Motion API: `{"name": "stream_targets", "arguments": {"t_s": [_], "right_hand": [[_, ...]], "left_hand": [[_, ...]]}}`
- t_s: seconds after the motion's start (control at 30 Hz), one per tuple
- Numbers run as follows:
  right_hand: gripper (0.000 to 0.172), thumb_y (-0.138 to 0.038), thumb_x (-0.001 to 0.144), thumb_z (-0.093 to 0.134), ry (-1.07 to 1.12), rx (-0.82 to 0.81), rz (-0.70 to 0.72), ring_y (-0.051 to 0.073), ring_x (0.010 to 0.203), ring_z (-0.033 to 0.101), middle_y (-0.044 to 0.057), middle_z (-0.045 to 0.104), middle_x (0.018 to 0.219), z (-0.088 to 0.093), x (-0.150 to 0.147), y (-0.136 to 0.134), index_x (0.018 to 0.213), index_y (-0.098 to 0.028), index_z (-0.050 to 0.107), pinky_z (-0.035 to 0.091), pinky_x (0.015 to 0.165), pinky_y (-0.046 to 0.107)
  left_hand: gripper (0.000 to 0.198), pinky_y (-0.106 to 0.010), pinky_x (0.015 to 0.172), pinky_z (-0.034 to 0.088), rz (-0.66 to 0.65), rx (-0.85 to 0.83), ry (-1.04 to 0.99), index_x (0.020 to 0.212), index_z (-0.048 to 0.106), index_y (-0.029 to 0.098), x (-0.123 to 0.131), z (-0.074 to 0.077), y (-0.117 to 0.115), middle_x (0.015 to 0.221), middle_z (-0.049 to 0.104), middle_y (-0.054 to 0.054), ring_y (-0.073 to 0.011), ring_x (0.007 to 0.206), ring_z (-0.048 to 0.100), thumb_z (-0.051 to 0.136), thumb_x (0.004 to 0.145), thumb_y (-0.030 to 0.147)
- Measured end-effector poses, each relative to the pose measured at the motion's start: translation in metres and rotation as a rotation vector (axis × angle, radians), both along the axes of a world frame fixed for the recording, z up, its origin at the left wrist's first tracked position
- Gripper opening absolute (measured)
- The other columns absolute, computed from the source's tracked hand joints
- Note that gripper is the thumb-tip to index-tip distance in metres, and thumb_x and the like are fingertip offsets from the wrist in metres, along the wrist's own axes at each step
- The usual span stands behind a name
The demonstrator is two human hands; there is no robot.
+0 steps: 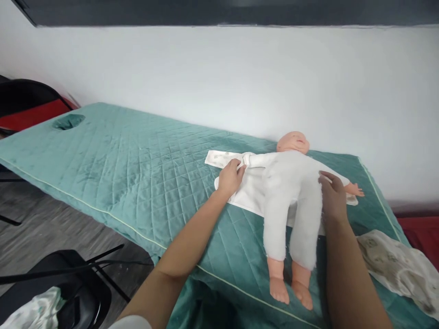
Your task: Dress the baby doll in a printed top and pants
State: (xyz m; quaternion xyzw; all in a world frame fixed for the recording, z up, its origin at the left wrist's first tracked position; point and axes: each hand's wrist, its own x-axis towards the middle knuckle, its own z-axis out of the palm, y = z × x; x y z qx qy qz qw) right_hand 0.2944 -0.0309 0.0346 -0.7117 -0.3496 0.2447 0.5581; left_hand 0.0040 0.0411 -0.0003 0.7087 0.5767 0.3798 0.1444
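Note:
A baby doll with a white cloth body lies on its back, head toward the wall and bare feet toward me. Under it is spread a white baby garment with a small print on its sleeve. My left hand pinches the sleeve where the doll's arm on the left goes into it; that doll hand is hidden. Against the doll's side, by the hip, rests my right hand, its fingers bent but apart. The doll's other arm reaches out bare-handed to the right, over part of the garment.
A green quilted cover with a face hole lies over the long table against the wall. Crumpled printed cloth lies at the right edge. A black chair holding white cloth stands lower left; another chair is behind.

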Motion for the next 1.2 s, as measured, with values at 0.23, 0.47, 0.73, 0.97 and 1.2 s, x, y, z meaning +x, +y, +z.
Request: {"name": "stream_targets", "arguments": {"t_s": [0.23,0.47,0.73,0.97,1.2], "right_hand": [[0.048,-0.049,0.074,0.077,0.091,0.181,0.183,0.020,0.091,0.066,0.005,0.073,0.106,0.002,-0.010,-0.007,0.115,-0.026,0.066,0.054,0.072,0.031],[0.055,-0.056,0.079,0.074,0.232,0.042,0.311,0.021,0.093,0.067,0.002,0.069,0.112,-0.010,-0.013,-0.002,0.127,-0.034,0.058,0.058,0.071,0.031],[0.068,-0.062,0.084,0.065,0.200,0.053,0.511,0.029,0.123,0.062,0.007,0.056,0.141,-0.017,-0.041,-0.002,0.142,-0.035,0.041,0.061,0.092,0.040],[0.070,-0.064,0.090,0.055,0.008,0.059,0.668,0.029,0.143,0.047,0.004,0.043,0.156,-0.030,-0.041,0.000,0.152,-0.041,0.030,0.054,0.110,0.047],[0.072,-0.061,0.091,0.055,0.029,-0.009,0.682,0.027,0.153,0.031,0.001,0.032,0.164,-0.029,-0.035,0.000,0.153,-0.040,0.025,0.033,0.126,0.049]], "left_hand": [[0.007,-0.031,0.088,0.045,-0.103,0.003,-0.262,0.099,0.053,0.020,0.027,0.019,0.007,0.101,0.065,-0.006,-0.0195,0.096,0.061,0.053,0.098,0.027],[0.009,-0.029,0.078,0.042,-0.201,-0.040,-0.358,0.091,0.049,0.022,0.046,0.038,0.014,0.085,0.059,0.000,-0.0164,0.081,0.055,0.052,0.098,0.027],[0.010,-0.028,0.077,0.044,-0.314,-0.061,-0.276,0.096,0.050,0.022,0.040,0.065,0.004,0.090,0.064,-0.001,-0.0175,0.084,0.061,0.047,0.101,0.031],[0.023,-0.032,0.070,0.047,-0.344,-0.033,0.291,0.120,0.051,0.019,0.048,0.092,-0.031,0.108,0.072,-0.007,-0.0246,0.089,0.070,0.036,0.105,0.028],[0.028,-0.034,0.060,0.051,-0.475,0.148,0.496,0.124,0.054,0.015,0.068,0.093,-0.080,0.125,0.067,-0.009,-0.0230,0.085,0.071,0.043,0.098,0.012]]}}
